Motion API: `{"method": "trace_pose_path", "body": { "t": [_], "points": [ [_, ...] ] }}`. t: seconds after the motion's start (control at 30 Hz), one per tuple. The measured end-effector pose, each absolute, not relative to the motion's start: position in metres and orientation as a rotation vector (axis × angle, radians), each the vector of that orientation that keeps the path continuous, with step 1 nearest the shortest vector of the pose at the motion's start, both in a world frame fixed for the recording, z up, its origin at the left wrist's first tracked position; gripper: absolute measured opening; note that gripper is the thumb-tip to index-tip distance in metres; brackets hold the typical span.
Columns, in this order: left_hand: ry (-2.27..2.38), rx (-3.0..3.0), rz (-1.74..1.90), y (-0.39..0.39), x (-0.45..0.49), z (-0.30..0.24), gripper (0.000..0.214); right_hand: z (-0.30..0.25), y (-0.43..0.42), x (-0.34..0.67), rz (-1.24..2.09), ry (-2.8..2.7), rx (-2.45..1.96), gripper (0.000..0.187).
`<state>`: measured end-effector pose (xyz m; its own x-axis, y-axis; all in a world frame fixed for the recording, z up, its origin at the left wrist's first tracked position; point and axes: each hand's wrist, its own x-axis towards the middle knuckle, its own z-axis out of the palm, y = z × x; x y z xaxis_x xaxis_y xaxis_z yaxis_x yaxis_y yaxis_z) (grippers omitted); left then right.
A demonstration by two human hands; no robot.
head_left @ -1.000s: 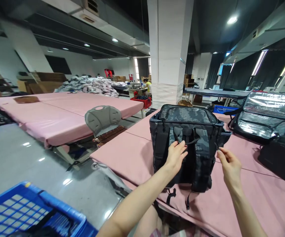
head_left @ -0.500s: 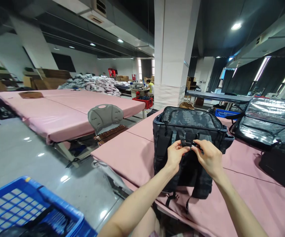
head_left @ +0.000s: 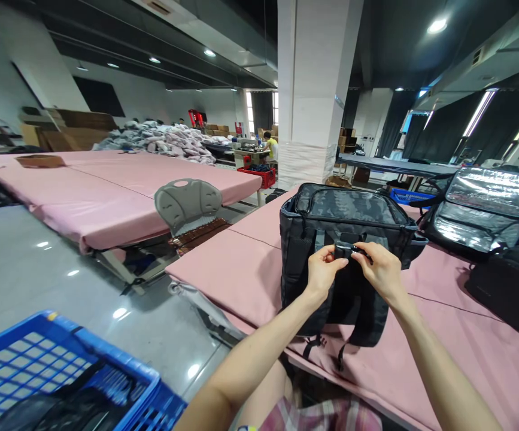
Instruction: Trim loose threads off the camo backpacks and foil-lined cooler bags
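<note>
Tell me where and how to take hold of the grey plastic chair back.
Hook the oblong slot near the top of the grey plastic chair back, probably from the front, above its brown slatted seat. The back stands upright, and pink showing through the slot suggests an open handhold.

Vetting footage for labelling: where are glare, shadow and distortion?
Head view: glare on the shiny silver lining; head view: reflections on the glossy grey floor; head view: shadow on the pink table left of the grey-black camouflage backpack; head view: edges look stretched.
</note>
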<state>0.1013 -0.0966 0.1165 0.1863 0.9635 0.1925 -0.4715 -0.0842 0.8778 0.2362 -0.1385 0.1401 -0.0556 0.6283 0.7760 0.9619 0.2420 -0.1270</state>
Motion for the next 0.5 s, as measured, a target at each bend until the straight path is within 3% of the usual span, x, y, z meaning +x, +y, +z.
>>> {"method": "trace_pose_path", "body": {
  "t": [0.17,0.5],
  "points": [
    [0.617,1.084,1.282,-0.1,0.097,0.123,0.028,0.141,-0.14,0.238,-0.472,-1.72,-1.403,0.019],
    [0.628,1.096,1.302,-0.098,0.101,0.126,0.025,0.153,-0.155,0.226,-1.065,-1.798,-1.407,0.017]
  ]
}}
